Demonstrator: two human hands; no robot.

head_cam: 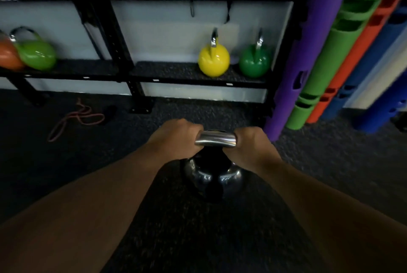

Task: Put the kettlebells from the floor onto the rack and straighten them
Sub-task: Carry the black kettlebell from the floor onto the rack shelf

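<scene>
1. While both hands close around its steel handle, a black kettlebell (212,175) hangs or rests in front of the rack (123,52) — whether its base is clear of the dark rubber floor (330,173) cannot be told from this view.

2. Left hand (176,138) and right hand (251,147) each wrap one end of the handle, fingers curled fully round it, with the polished middle bar showing bare between them.

3. On the rack's lower shelf (176,70), toward its right end, a yellow kettlebell (213,61) and a dark green kettlebell (254,62) stand upright, close together but apart. At the rack's left end a light green kettlebell (36,54) leans against an orange kettlebell (8,57) cut off by the frame edge.

4. A red band (77,118) lies loose on the floor before the rack's left bay; coloured foam rollers (319,52) lean just to the rack's right.

5. Judged from the two-handed grip, the step in hand is the lift and carry of the black bell toward the rack.

6. The next move likely calls for raising the load to shelf height and setting it on the open stretch left of the yellow bell — handle upright, in line with its neighbours. The leaning pair on the left looks to need straightening afterwards.
</scene>
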